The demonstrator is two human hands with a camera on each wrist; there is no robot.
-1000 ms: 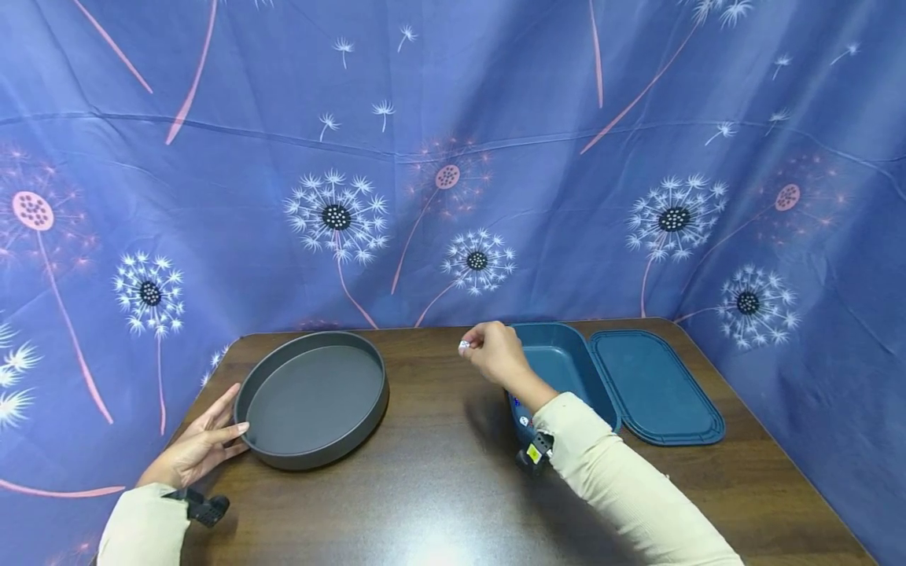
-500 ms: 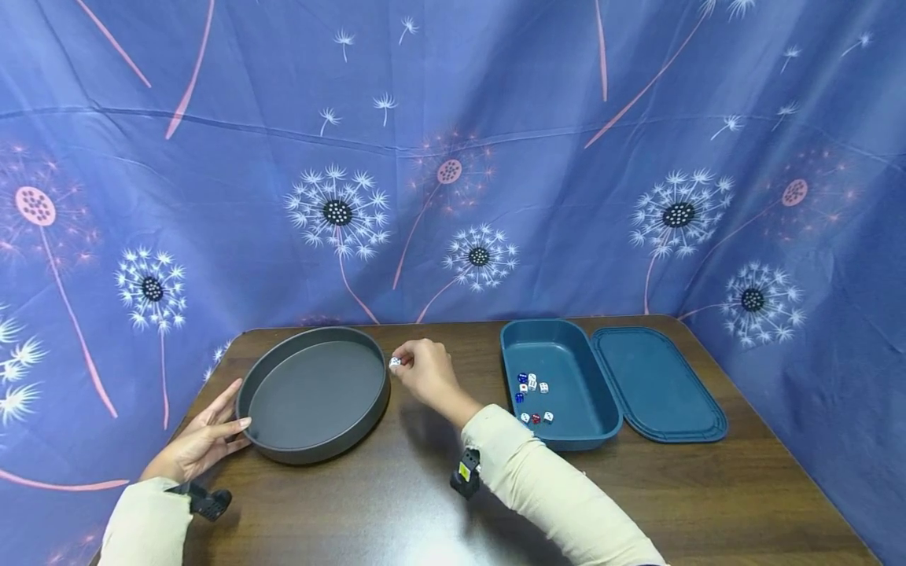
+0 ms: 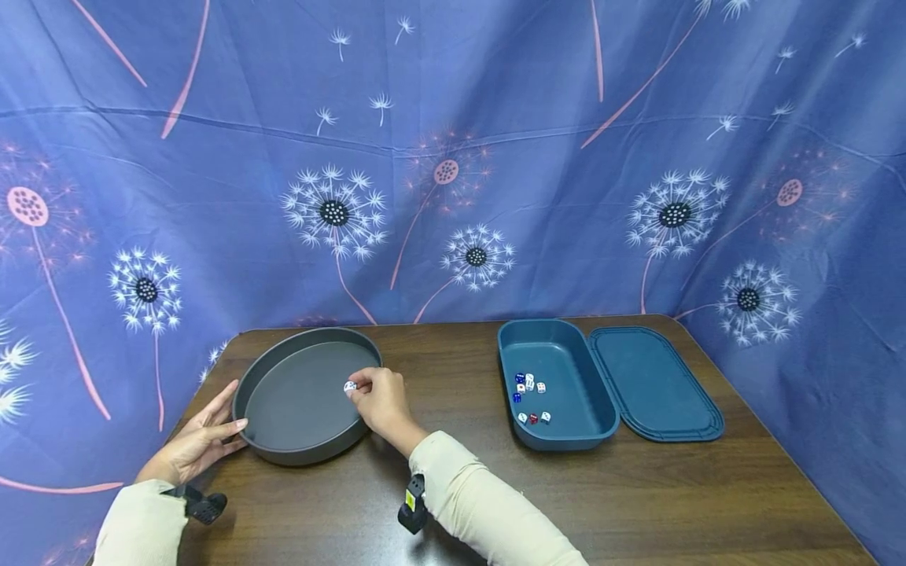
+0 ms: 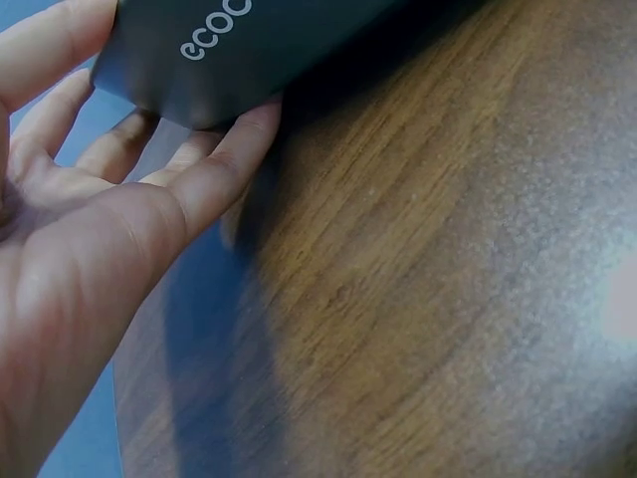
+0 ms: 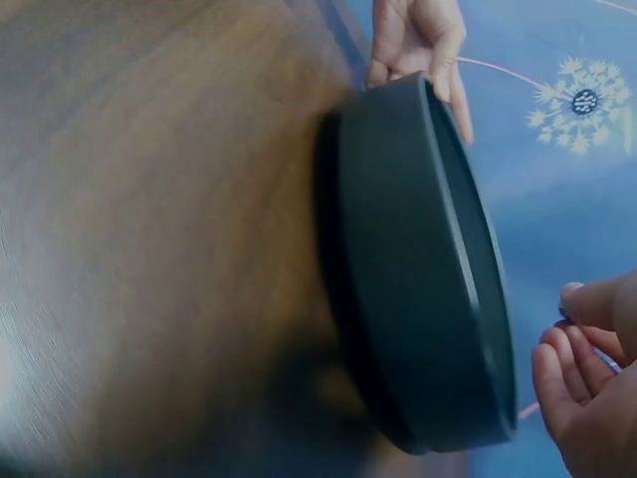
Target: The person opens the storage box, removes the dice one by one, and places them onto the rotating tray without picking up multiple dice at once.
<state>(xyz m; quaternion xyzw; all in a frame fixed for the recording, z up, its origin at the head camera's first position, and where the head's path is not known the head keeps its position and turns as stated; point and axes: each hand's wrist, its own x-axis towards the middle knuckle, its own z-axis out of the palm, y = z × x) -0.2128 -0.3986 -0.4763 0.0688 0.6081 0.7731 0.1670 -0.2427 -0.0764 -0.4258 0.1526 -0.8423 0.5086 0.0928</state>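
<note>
A round dark grey pan (image 3: 311,393) sits on the left of the wooden table. My left hand (image 3: 201,436) rests against its left side, with fingers fairly straight along the outer wall; in the left wrist view the fingertips (image 4: 261,118) touch the wall below white lettering. My right hand (image 3: 382,405) is over the pan's right part, pinching a white die (image 3: 350,387) between thumb and fingertips above the pan floor. In the right wrist view this hand is at the right edge, and the die is mostly hidden.
A blue rectangular container (image 3: 566,440) stands to the right, with several white, blue and red dice (image 3: 529,382) inside along its left part. Its matching blue lid (image 3: 658,385) lies flat beside it. A blue dandelion-patterned cloth (image 3: 453,196) hangs behind the table (image 3: 637,511).
My right hand has carried the white die left, from beside the blue container to over the pan, uncovering the dice in the container. My left hand has stayed at the pan.
</note>
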